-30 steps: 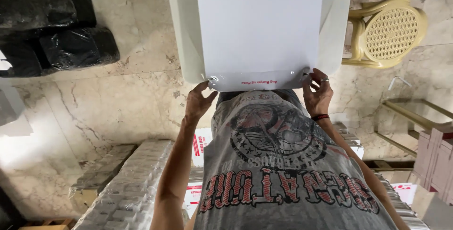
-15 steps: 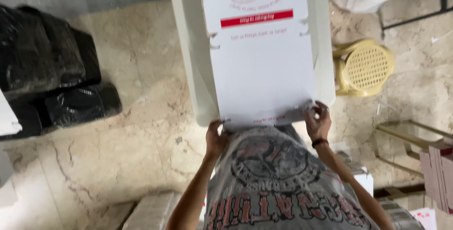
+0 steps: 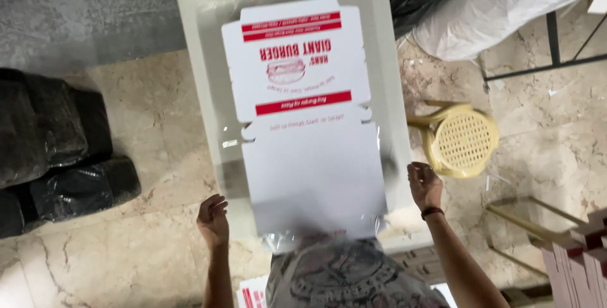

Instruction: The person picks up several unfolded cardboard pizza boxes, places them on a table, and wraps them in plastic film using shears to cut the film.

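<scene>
Your flat white carton blank (image 3: 310,131) with red print lies along the middle of the glass counter (image 3: 202,93), overhanging its near edge. Your left hand (image 3: 213,221) and right hand (image 3: 425,184) hover open beside it, gripping nothing.

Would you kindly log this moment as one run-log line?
left hand open, off box | right hand open at edge | flat white carton on glass table | yellow stool beside
</scene>
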